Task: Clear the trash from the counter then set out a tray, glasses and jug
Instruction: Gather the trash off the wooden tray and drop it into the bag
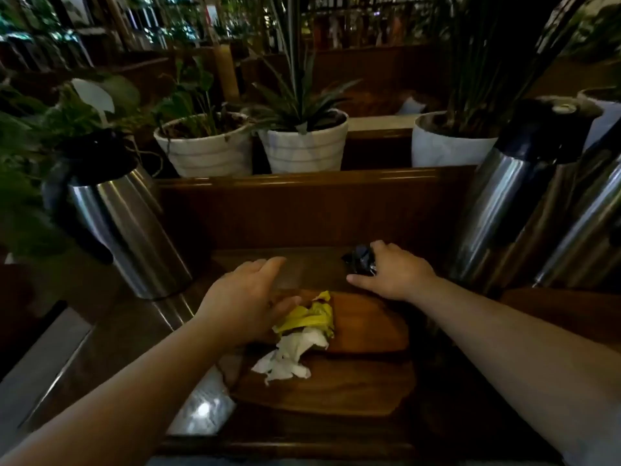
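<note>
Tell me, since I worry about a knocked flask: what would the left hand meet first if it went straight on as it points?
Probably only bare counter, then the wooden back wall. The left hand points ahead and slightly right, away from the left flask; depth is unclear.

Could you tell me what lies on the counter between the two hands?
In the head view, only bare dark wooden counter lies between the left hand and the right hand.

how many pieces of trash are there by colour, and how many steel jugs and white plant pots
crumpled yellow wrapper: 1
crumpled white paper napkin: 1
crumpled black wrapper, under the right hand: 1
stainless steel jugs with black tops: 3
white ceramic plant pots: 3
total: 9
</note>
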